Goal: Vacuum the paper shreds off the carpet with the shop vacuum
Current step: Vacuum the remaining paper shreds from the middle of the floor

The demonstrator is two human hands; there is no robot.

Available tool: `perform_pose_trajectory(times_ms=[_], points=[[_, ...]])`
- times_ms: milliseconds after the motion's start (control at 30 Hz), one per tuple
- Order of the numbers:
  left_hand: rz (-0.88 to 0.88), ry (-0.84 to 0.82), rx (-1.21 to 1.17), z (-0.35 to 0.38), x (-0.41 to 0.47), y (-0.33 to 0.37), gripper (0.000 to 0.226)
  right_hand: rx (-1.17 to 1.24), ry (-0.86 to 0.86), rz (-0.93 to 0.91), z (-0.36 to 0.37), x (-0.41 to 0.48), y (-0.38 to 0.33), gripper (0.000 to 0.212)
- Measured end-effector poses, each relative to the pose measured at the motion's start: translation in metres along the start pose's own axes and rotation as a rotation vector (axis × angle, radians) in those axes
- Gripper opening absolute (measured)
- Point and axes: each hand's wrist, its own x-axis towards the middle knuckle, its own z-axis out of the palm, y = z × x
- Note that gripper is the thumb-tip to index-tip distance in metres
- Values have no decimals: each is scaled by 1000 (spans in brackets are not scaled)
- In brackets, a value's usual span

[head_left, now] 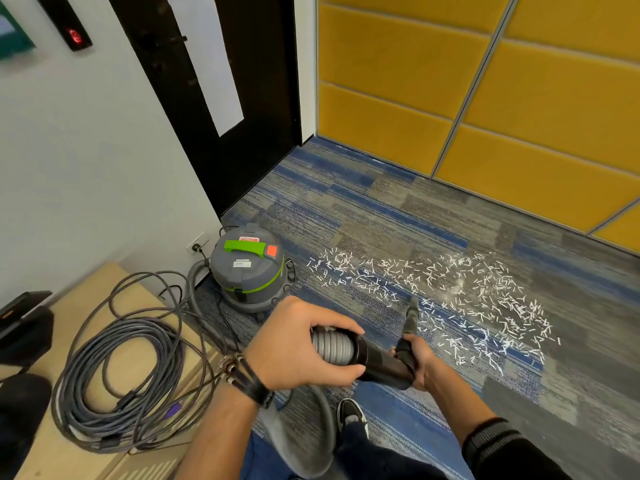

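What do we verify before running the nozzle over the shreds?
1. Left hand grips hose: ok.
2. Right hand grips nozzle: ok.
3. Nozzle seated in hose cuff: cannot tell, the right hand covers the joint.
4. Plug in wall outlet: ok.
5. Shop vacuum switched on: cannot tell.
6. Paper shreds lie just ahead of the nozzle tip: ok.

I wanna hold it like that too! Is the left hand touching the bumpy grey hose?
Touching. The head view shows the left hand curled round the ribbed grey hose, fingers over the top, no gap.
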Motion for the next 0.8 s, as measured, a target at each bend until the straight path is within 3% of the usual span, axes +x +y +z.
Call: perform_pose_trajectory(times_ms=[433,667,800], points=[[-63,90,88,-31,9,-10,36,-100,-147,64,82,16,-4,26],[-26,-36,17,-18,35,10,35,-206,-129,38,52,20,-14,34],[-49,15,16,-18,41,7,35,-208,-62,22,39,22,-28,27]])
